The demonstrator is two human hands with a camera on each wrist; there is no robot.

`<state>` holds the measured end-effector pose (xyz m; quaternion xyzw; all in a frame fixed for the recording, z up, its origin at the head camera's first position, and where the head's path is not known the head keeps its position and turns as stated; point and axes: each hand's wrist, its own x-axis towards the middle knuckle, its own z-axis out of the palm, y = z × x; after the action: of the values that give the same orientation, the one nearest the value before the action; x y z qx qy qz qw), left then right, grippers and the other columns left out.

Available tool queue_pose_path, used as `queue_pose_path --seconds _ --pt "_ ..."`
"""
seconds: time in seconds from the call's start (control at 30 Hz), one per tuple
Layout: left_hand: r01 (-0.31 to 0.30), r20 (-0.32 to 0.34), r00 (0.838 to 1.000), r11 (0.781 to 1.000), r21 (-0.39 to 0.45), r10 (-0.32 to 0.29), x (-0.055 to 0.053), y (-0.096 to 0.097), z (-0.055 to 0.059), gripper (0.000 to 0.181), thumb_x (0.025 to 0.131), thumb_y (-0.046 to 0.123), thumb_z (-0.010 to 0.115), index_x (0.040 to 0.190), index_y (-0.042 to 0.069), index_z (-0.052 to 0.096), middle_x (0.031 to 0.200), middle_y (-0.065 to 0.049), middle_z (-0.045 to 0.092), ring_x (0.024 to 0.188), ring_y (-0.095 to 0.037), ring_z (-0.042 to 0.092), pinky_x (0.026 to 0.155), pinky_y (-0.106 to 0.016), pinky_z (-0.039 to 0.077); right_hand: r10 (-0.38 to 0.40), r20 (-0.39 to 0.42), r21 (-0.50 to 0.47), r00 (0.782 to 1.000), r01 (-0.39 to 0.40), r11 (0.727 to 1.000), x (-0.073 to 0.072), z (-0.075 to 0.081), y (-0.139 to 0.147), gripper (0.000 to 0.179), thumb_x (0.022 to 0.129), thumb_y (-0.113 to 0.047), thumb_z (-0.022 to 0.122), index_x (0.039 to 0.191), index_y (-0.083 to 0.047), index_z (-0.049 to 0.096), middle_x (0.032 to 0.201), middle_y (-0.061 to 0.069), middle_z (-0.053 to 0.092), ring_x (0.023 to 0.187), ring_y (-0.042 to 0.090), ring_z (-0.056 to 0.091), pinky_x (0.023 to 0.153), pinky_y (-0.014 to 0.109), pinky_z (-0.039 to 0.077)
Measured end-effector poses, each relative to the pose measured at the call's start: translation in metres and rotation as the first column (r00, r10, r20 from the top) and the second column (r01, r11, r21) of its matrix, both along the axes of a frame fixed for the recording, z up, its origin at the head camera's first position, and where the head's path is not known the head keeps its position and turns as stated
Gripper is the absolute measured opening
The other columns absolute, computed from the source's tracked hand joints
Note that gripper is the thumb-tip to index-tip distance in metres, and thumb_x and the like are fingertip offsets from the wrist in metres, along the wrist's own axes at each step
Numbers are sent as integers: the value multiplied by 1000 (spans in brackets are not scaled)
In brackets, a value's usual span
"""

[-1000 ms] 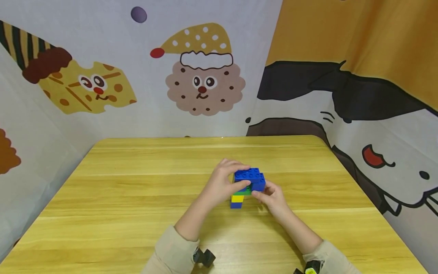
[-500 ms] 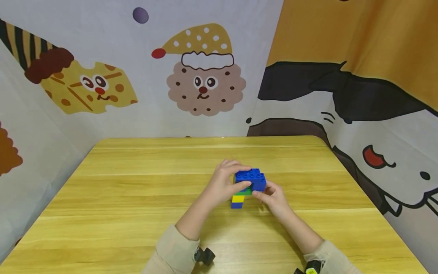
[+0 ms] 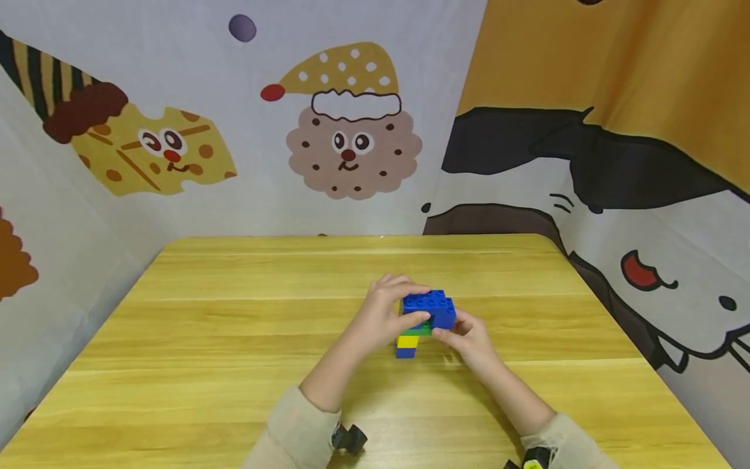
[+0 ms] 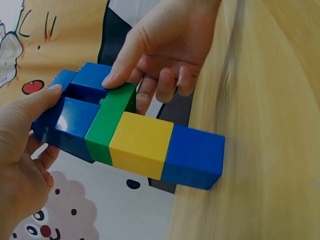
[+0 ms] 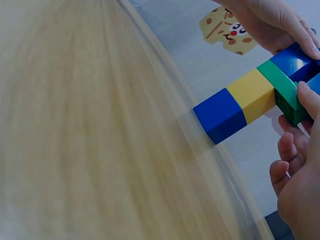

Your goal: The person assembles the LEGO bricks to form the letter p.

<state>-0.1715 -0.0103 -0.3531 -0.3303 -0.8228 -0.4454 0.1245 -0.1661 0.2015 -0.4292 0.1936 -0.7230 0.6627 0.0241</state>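
Observation:
A stack of toy building bricks stands upright low at the table's middle. From the bottom it has a blue brick [image 3: 405, 353], a yellow brick [image 3: 407, 341], a wider green brick [image 4: 110, 120], two blue bricks side by side with a gap, and a long blue brick [image 3: 424, 301] on top. My left hand [image 3: 377, 319] grips the upper blue bricks from the left, thumb on the near face, fingers behind. My right hand [image 3: 471, 339] pinches the right-hand blue brick [image 3: 444, 317], its thumb at the green brick's edge, its other fingers loosely curled.
The wooden table [image 3: 205, 339] reaches back to a cloth wall [image 3: 258, 215] printed with cartoon figures. Black wrist mounts [image 3: 349, 440] sit at both beige sleeves [image 3: 301, 426].
Both hands keep the same hold and nearly the same place. The right-hand blue brick looks slightly more flush with the long blue brick on top.

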Motion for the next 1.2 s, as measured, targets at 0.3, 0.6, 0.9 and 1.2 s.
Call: queue_pose_path --seconds 0.3,0.6,0.9,1.2 --pt "-3 43 999 999 51 1 0 -1 -7 37 85 26 74 119 14 68 113 6 63 108 -12 49 97 -46 34 15 -10 -8 1000 -15 1000 0 -1 0 30 89 0 64 109 -22 69 87 0 66 67 11 53 59 26 47" --pt "9 106 994 996 89 -18 2 -7 -14 40 88 27 71 128 22 63 127 4 59 126 -19 43 107 -58 18 9 -37 -2 999 -9 1000 1 0 -1 33 88 3 64 106 -24 69 84 -1 65 66 10 53 58 25 47" --pt "35 78 996 989 146 -47 3 -16 -28 50 87 18 72 134 18 57 119 3 61 111 -16 52 102 -52 32 1 -41 -7 999 -2 1000 2 -3 -1 32 88 3 65 107 -22 70 80 -1 64 63 11 53 57 28 47" --pt "47 94 994 990 134 -60 6 -28 -43 66 86 13 73 145 22 43 113 3 59 104 -16 53 93 -45 44 6 -43 -23 999 -7 1000 1 -3 0 34 88 4 64 106 -24 70 79 -2 63 63 11 52 56 29 47"
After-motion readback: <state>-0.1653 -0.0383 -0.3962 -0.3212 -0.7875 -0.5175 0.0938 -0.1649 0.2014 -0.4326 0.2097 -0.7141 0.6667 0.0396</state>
